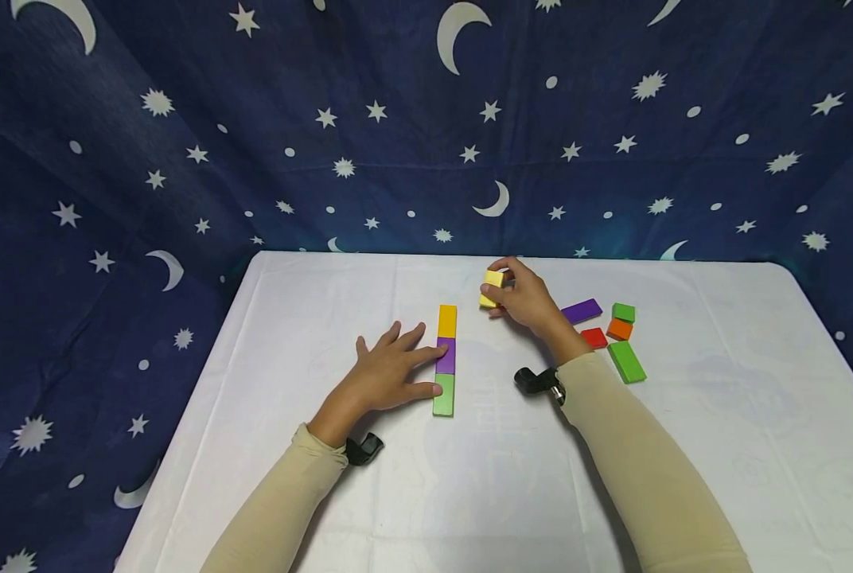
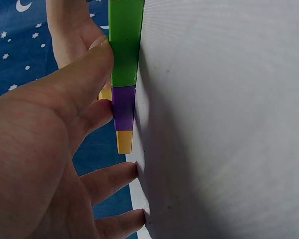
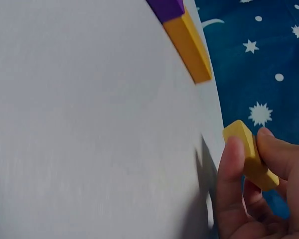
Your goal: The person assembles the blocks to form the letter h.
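A straight row of three blocks lies end to end: a green block (image 1: 444, 403) nearest, a purple block (image 1: 444, 364) in the middle and an orange-yellow block (image 1: 447, 321) farthest. My left hand (image 1: 383, 378) is spread beside the row, its thumb on the green block and index finger on the purple one. In the left wrist view, two other fingertips (image 2: 132, 170) reach down at the tabletop. Beyond the row's far end and to its right, my right hand (image 1: 530, 302) pinches a yellow block (image 1: 494, 278) between thumb and fingers, raised over the table in the right wrist view.
Right of my right wrist lie loose blocks: a purple one (image 1: 582, 311), a red one (image 1: 594, 338), an orange one (image 1: 620, 329), a small green one (image 1: 623, 312) and a longer green one (image 1: 627, 363). A starry blue curtain (image 1: 398, 191) hangs behind the white table (image 1: 326, 294).
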A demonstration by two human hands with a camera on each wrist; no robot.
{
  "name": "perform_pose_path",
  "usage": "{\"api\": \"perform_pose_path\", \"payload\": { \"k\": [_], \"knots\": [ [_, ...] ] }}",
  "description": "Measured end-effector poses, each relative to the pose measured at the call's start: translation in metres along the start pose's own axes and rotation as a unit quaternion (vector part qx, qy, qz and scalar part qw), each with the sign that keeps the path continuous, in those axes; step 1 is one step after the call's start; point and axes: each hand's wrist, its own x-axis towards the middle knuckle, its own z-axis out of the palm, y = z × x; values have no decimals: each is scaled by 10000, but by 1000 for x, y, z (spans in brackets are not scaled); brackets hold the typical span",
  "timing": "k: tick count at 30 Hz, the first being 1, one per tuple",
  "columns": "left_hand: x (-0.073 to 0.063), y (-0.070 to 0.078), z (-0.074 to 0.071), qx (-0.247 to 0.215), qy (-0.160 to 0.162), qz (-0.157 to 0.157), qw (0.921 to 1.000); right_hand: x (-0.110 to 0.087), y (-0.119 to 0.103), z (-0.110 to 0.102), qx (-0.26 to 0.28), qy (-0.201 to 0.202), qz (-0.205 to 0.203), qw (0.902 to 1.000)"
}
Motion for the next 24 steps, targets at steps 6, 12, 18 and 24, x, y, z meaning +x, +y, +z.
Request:
{"api": "perform_pose_path", "payload": {
  "k": [6, 12, 18, 24],
  "knots": [
    [0, 0, 0, 14, 16, 31, 10000, 5, -1, 10, 369, 93, 66, 9993],
    [1, 0, -1, 7, 2, 25, 10000, 7, -1, 18, 899, 110, 144, 9958],
    [1, -1, -1, 13, -24, 9, 10000, 9, -1, 26, 1375, 118, 113, 9904],
    [2, -1, 0, 24, -42, -22, 10000, 9, -4, 34, 1707, 212, 53, 9851]
  ]
}}
